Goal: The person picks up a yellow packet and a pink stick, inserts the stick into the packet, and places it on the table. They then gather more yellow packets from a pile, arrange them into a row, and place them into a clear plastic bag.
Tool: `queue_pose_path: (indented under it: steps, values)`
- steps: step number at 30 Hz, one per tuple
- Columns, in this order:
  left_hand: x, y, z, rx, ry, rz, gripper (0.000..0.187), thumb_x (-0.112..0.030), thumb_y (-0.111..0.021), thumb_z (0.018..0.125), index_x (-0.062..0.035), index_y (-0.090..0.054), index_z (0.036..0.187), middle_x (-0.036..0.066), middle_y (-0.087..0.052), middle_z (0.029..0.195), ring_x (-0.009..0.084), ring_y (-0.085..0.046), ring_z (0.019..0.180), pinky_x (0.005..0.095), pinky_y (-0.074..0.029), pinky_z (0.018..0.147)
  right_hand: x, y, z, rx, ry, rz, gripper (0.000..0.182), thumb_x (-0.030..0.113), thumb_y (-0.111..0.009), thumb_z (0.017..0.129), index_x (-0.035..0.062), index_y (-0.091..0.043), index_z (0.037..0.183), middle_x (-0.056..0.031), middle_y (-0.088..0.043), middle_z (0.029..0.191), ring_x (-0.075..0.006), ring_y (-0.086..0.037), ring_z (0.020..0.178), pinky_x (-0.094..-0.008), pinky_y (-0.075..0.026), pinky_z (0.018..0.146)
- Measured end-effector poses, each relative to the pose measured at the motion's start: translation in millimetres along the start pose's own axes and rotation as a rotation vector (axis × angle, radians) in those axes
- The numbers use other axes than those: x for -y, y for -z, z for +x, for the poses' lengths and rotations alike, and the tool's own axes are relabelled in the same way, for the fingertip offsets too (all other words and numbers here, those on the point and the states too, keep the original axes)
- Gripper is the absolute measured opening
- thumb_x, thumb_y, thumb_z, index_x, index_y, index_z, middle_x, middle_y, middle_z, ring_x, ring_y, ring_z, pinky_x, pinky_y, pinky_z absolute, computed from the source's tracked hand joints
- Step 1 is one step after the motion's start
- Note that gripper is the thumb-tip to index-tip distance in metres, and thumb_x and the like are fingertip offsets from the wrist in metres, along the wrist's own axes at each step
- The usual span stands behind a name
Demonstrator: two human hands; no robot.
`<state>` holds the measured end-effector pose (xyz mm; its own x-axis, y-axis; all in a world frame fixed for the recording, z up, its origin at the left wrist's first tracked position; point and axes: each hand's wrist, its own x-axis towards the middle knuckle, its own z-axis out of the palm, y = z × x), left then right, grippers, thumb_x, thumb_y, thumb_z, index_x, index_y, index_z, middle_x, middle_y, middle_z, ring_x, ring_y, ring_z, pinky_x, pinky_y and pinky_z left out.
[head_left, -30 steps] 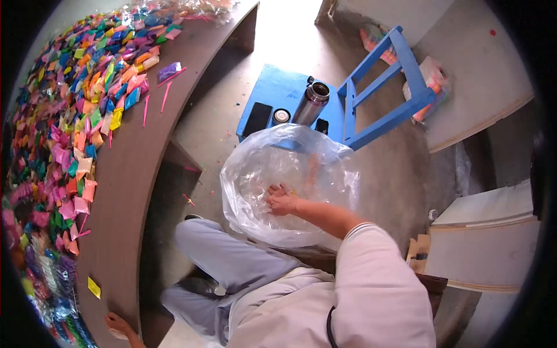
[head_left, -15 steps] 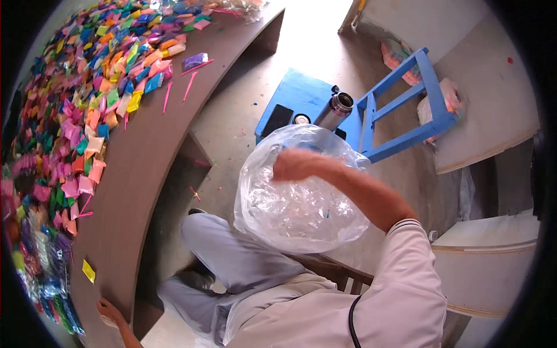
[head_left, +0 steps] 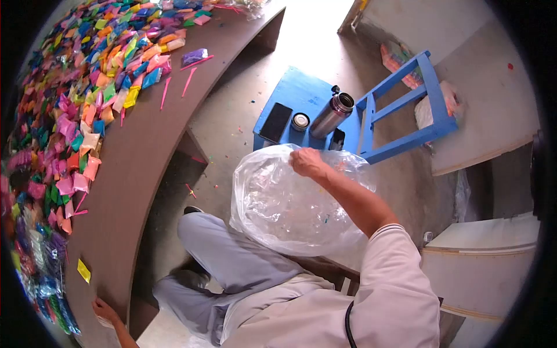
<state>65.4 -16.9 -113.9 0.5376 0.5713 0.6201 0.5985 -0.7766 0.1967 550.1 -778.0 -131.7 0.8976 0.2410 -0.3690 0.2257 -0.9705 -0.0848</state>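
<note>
My right hand [head_left: 306, 162] is closed on the far rim of a large clear plastic bag [head_left: 272, 203], whose wide mouth faces up beside my legs. Inside the bag lie crumpled clear plastic and a few small coloured bits. At the front edge of the brown table [head_left: 119, 232], my left hand [head_left: 105, 314] rests on the surface with its fingers loosely stretched and nothing in them. Nearest to it is a yellow packet [head_left: 84, 271].
A big heap of colourful small packets [head_left: 75, 116] covers the table's far side. Pink plastic sticks [head_left: 188, 84] and a purple packet [head_left: 194, 56] lie nearer its edge. A blue chair [head_left: 307, 93] bears a thermos [head_left: 332, 116], its lid [head_left: 300, 121] and a phone [head_left: 277, 121].
My right hand has moved from over the bag's middle to its far rim. That rim now sits lower, showing more of the chair seat. My left hand stays at the table edge.
</note>
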Motion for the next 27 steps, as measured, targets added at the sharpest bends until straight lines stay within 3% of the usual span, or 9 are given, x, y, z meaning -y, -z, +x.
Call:
queue_pose_path:
  steps: [6, 8, 11, 13, 15, 19, 21, 23, 27]
  values:
    - [2.9, 7.5, -1.3, 0.172, 0.107, 0.168, 0.028, -0.022, -0.051, 0.095, 0.0023, -0.06, 0.084, 0.022, -0.06, 0.077, 0.0359, -0.058, 0.066, 0.0429, -0.045, 0.062, -21.2, -41.1, 3.1, -0.036, 0.048, 0.077, 0.024, 0.024, -0.054, 0.082, 0.0045, -0.068, 0.084, -0.0199, -0.068, 0.088, -0.0362, -0.067, 0.088, -0.0469, -0.053, 0.075]
    - [-72.9, 35.6, 5.8, 0.201, 0.255, 0.354, 0.028, -0.025, -0.051, 0.094, -0.0005, -0.058, 0.083, 0.02, -0.058, 0.074, 0.0359, -0.058, 0.066, 0.0426, -0.044, 0.06, -21.7, -36.6, 11.8, 0.02, 0.06, 0.076, 0.024, 0.023, -0.054, 0.081, 0.0042, -0.069, 0.085, -0.0185, -0.069, 0.09, -0.0355, -0.066, 0.09, -0.046, -0.053, 0.077]
    - [-75.5, 37.4, 5.3, 0.192, 0.215, 0.216, 0.028, -0.026, -0.052, 0.093, -0.0026, -0.056, 0.079, 0.018, -0.058, 0.071, 0.035, -0.057, 0.062, 0.0448, -0.043, 0.058, 2.9, 29.1, 10.5, 0.157, 0.004, -0.097, 0.03, 0.032, -0.061, 0.08, 0.0063, -0.071, 0.091, -0.016, -0.069, 0.097, -0.0327, -0.066, 0.096, -0.0418, -0.053, 0.082]
    - [-94.4, 45.0, 8.1, 0.201, 0.277, 0.243, 0.028, -0.026, -0.052, 0.093, -0.0024, -0.055, 0.078, 0.018, -0.058, 0.072, 0.0346, -0.057, 0.062, 0.0452, -0.043, 0.058, 18.4, 73.8, 7.7, 0.078, 0.108, -0.174, 0.033, 0.036, -0.065, 0.08, 0.0076, -0.071, 0.096, -0.0163, -0.068, 0.089, -0.0338, -0.066, 0.092, -0.0442, -0.051, 0.079]
    - [-104.7, 48.7, 9.6, 0.195, 0.253, 0.296, 0.027, -0.025, -0.053, 0.091, -0.0026, -0.054, 0.077, 0.017, -0.059, 0.073, 0.0347, -0.057, 0.063, 0.0458, -0.043, 0.058, 48.8, 109.4, 9.6, -0.105, 0.081, -0.112, 0.027, 0.03, -0.064, 0.081, 0.0071, -0.069, 0.094, -0.0158, -0.069, 0.094, -0.0327, -0.065, 0.094, -0.0448, -0.051, 0.08]
    - [-104.1, 46.2, 6.8, 0.106, 0.235, 0.231, 0.025, -0.023, -0.054, 0.09, -0.0031, -0.053, 0.075, 0.016, -0.058, 0.072, 0.0354, -0.058, 0.065, 0.0466, -0.043, 0.059, 133.4, 175.8, 14.8, -0.473, 0.392, 0.168, 0.018, 0.018, -0.056, 0.085, 0.0046, -0.066, 0.089, -0.0169, -0.066, 0.085, -0.037, -0.063, 0.088, -0.045, -0.05, 0.078]
    - [-109.2, 48.6, 8.8, 0.145, 0.277, 0.26, 0.023, -0.022, -0.054, 0.089, -0.0036, -0.054, 0.075, 0.016, -0.058, 0.072, 0.0358, -0.058, 0.067, 0.0479, -0.043, 0.061, 180.3, 196.8, 33.0, -0.399, 0.486, 0.215, 0.016, 0.016, -0.053, 0.085, 0.0041, -0.064, 0.087, -0.017, -0.065, 0.084, -0.0369, -0.063, 0.085, -0.0445, -0.049, 0.074]
    - [-115.2, 51.5, 10.4, 0.141, 0.286, 0.234, 0.023, -0.022, -0.055, 0.089, -0.0037, -0.054, 0.075, 0.016, -0.059, 0.073, 0.0361, -0.058, 0.068, 0.0483, -0.043, 0.061, 229.0, 192.6, 59.9, -0.543, 0.623, 0.341, 0.014, 0.015, -0.053, 0.084, 0.0045, -0.062, 0.085, -0.0183, -0.063, 0.081, -0.0367, -0.063, 0.08, -0.0456, -0.048, 0.069]
    - [-129.2, 60.7, 16.3, 0.149, 0.294, 0.224, 0.022, -0.022, -0.055, 0.089, -0.0043, -0.055, 0.075, 0.016, -0.06, 0.074, 0.0371, -0.059, 0.07, 0.0489, -0.043, 0.061, 323.6, 180.3, 131.2, -0.494, 0.684, 0.553, 0.018, 0.022, -0.058, 0.084, 0.0059, -0.065, 0.085, -0.0188, -0.066, 0.087, -0.0375, -0.064, 0.084, -0.0476, -0.049, 0.072]
